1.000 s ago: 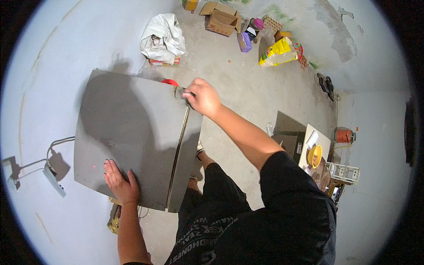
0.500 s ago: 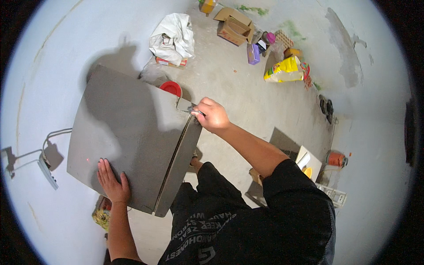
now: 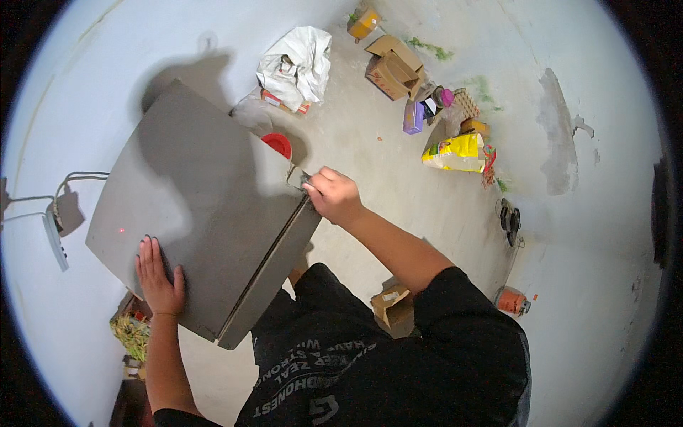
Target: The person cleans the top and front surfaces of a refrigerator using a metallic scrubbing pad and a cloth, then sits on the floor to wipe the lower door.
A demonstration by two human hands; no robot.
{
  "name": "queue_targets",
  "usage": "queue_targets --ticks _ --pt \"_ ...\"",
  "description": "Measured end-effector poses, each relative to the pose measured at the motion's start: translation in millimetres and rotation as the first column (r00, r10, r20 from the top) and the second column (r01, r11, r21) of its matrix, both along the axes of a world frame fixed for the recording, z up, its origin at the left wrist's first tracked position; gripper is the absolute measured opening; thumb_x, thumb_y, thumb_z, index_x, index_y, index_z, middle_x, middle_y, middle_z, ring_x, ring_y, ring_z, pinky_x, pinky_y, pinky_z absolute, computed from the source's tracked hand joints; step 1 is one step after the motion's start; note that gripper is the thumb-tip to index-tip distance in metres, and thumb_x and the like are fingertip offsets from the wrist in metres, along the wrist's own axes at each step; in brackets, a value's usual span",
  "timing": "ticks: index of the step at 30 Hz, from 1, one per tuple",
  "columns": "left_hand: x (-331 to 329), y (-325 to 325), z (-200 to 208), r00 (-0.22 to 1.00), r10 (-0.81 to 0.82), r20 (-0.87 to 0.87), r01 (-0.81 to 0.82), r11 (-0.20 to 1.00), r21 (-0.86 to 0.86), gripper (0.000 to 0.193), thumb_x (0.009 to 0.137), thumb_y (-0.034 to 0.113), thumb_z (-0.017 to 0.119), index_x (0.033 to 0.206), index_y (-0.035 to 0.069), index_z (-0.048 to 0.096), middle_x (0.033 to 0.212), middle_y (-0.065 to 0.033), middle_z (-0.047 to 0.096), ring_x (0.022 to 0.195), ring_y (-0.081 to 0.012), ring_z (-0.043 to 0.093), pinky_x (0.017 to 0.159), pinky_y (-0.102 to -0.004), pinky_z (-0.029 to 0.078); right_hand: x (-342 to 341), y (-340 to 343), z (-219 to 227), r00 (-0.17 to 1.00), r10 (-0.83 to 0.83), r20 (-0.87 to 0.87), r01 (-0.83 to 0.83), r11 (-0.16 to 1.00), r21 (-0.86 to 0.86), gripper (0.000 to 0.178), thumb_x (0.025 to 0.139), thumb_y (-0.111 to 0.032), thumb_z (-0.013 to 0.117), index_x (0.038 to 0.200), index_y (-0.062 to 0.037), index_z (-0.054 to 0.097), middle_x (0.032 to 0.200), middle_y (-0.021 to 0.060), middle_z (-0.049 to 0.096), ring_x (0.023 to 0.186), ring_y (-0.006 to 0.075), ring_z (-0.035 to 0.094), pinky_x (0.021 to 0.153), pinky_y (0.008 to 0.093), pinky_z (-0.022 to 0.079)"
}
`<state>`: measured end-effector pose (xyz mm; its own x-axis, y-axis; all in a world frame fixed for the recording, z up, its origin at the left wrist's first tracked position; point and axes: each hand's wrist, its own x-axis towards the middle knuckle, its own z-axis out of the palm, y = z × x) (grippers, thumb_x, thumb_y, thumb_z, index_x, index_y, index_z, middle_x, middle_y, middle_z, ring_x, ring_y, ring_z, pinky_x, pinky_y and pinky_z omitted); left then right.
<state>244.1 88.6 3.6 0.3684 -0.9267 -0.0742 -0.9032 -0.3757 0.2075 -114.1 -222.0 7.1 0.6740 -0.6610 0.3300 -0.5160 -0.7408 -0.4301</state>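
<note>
A tall grey appliance (image 3: pixel 213 213) that looks like a refrigerator stands before me, seen from above, with a dark seam between its body and door. My left hand (image 3: pixel 159 277) lies flat on its top near the left edge, fingers stretched out and holding nothing. At the far right corner of the top, my right hand (image 3: pixel 332 193) is closed in a pinch. A small dark metal piece (image 3: pixel 306 178) shows at its fingertips, by the notched corner and a thin wire. The fingers hide most of it, so its kind is unclear.
Behind the appliance are a red tub (image 3: pixel 278 145) and a white sack (image 3: pixel 297 67). An opened cardboard box (image 3: pixel 395 67), a purple box (image 3: pixel 413 116) and a yellow bag (image 3: pixel 455 153) stand along the far wall. A power strip (image 3: pixel 55 238) hangs at left.
The whole view has turned slightly, so the appliance appears further left. My left hand stays flat on the top; my right hand stays at the corner, its wrist slightly turned.
</note>
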Motion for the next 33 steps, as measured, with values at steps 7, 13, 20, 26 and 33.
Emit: queue_targets --ticks 7,13,20,26,33 --pt "-0.9 -1.0 0.5 1.000 0.010 0.001 -0.010 1.000 -0.003 0.083 0.089 0.024 0.062 0.164 0.004 0.031 0.170 -0.0173 0.031 0.159 -0.0357 0.026 0.131 -0.0511 0.015 46.8 -23.8 6.4 0.996 0.036 -0.079 -0.030 0.997 0.075 0.020 0.096 -0.025 0.069 0.089 -0.0081 0.061 0.083 0.0117 0.061 0.076 0.0345 0.065 0.066 0.0465 0.054" --pt "-1.9 1.1 -0.3 1.000 0.000 0.016 0.001 0.998 -0.057 0.084 0.089 0.025 0.062 0.164 0.005 0.032 0.170 -0.0177 0.032 0.159 -0.0360 0.027 0.130 -0.0526 0.016 13.1 -16.8 4.4 0.998 0.058 -0.034 -0.061 0.995 -0.084 0.022 0.092 -0.018 0.075 0.080 -0.0080 0.060 0.074 0.0105 0.059 0.065 0.0322 0.064 0.057 0.0426 0.053" --pt "-1.3 -2.1 2.5 1.000 0.011 0.006 -0.010 1.000 -0.027 0.083 0.088 0.026 0.063 0.163 0.005 0.034 0.169 -0.0176 0.034 0.158 -0.0361 0.030 0.129 -0.0538 0.018 122.7 -57.1 -11.0 0.994 0.064 -0.084 -0.067 0.997 -0.042 0.017 0.097 -0.024 0.066 0.091 -0.0083 0.062 0.083 0.0128 0.063 0.075 0.0346 0.068 0.069 0.0466 0.057" --pt "-2.4 1.6 5.5 0.999 0.035 -0.013 -0.036 0.997 -0.061 0.084 0.087 0.026 0.064 0.163 0.006 0.035 0.169 -0.0161 0.035 0.158 -0.0359 0.030 0.129 -0.0535 0.019 36.6 -23.1 2.3 0.986 0.038 -0.164 -0.039 0.999 -0.001 0.021 0.093 -0.020 0.072 0.080 -0.0071 0.061 0.077 0.0133 0.060 0.069 0.0343 0.065 0.061 0.0463 0.054" --pt "-2.8 -7.0 4.5 0.999 0.034 -0.035 -0.037 0.996 -0.081 0.085 0.086 0.025 0.065 0.163 0.006 0.036 0.169 -0.0162 0.036 0.158 -0.0360 0.030 0.129 -0.0538 0.018 123.1 -60.1 -14.4 0.999 0.040 0.034 -0.035 0.991 -0.130 0.020 0.092 -0.018 0.073 0.080 -0.0065 0.062 0.078 0.0131 0.062 0.067 0.0349 0.064 0.059 0.0459 0.052"
